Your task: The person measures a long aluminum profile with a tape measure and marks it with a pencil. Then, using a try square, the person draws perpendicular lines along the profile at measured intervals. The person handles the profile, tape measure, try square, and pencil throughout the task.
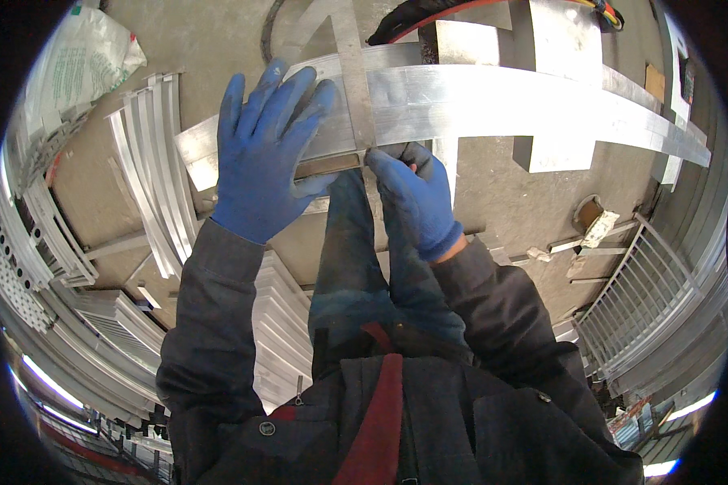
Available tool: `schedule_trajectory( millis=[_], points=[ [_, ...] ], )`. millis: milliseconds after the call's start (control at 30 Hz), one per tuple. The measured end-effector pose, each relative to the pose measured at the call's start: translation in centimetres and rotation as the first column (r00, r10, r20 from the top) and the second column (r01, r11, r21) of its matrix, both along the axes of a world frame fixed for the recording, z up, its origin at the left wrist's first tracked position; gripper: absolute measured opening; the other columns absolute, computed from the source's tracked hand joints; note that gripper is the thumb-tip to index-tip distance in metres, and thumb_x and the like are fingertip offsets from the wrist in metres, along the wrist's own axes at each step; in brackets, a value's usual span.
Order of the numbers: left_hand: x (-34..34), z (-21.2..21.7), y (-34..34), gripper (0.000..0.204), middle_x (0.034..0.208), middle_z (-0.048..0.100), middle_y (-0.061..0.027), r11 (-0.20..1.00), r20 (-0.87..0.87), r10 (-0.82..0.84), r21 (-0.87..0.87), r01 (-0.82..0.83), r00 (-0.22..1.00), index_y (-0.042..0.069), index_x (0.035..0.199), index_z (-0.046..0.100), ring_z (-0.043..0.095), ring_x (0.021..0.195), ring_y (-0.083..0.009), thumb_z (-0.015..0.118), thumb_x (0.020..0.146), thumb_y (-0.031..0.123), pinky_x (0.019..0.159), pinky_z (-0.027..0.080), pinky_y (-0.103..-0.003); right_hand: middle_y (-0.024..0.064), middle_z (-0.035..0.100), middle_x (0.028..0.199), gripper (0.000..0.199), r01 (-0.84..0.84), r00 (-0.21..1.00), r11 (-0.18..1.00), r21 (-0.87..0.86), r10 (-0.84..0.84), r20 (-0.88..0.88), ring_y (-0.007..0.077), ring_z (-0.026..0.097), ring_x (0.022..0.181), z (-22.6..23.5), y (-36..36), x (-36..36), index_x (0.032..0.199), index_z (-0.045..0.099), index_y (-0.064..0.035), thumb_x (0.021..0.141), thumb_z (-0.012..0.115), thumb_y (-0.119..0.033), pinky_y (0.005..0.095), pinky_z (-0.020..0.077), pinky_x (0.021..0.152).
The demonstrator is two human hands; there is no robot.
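A long flat silvery metal bar [445, 101] lies crosswise in front of me. Across it rests a metal square [354, 89], its thin blade pointing away from me and its thicker stock [329, 166] along the bar's near edge. My left hand [263, 162], in a blue glove, lies open with fingers spread over the bar, left of the blade, its thumb by the stock. At the bar's near edge, just right of the blade, my gloved right hand [416, 186] is closed in a pinch. Whatever its fingertips hold is hidden.
Wide metal box sections [562, 97] sit under the bar on the right. Several pale metal lengths [150, 170] lie at left, below a white plastic bag [81, 69]. A barred metal rack [643, 291] stands at right, near a roll [594, 218]. A dark cable sleeve [429, 16] lies beyond.
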State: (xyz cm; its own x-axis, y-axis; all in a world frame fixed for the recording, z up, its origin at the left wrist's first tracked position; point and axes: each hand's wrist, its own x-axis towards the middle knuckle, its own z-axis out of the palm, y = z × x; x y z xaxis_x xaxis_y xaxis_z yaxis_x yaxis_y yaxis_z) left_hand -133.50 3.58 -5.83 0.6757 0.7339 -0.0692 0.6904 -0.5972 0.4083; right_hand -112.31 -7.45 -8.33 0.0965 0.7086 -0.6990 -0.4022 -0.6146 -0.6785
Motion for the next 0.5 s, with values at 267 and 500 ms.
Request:
schedule_trajectory(
  millis=[267, 500],
  points=[
    [0.1, 0.4, 0.1, 0.109, 0.17, 0.05, -0.012, 0.999, 0.021, 0.029, -0.043, -0.028, 0.999, 0.018, 0.162, 0.058, 0.04, 0.162, -0.0387, 0.102, 0.064, 0.032, 0.137, 0.018, -0.061, 0.0033, 0.071, 0.094, 0.038, -0.125, 0.99, 0.989, -0.078, 0.129, 0.048, 0.0108, 0.067, 0.089, 7.1, -0.3, 4.0, 0.138, 0.071, 0.0028, 0.113, 0.055, -0.022, 0.0264, 0.0559, 0.082],
    [0.2, 1.4, 0.3, 0.105, 0.169, 0.051, -0.0116, 0.993, 0.011, 0.063, -0.098, -0.061, 0.998, 0.017, 0.159, 0.06, 0.038, 0.163, -0.0367, 0.102, 0.064, 0.03, 0.137, 0.018, -0.062, 0.0018, 0.063, 0.08, 0.053, -0.347, 0.784, 0.905, 0.245, 0.137, 0.605, 0.0105, 0.058, 0.065, 7.6, 4.7, 4.8, 0.135, 0.072, 0.0013, 0.12, 0.036, -0.034, 0.0266, 0.0467, 0.061]
  ],
)
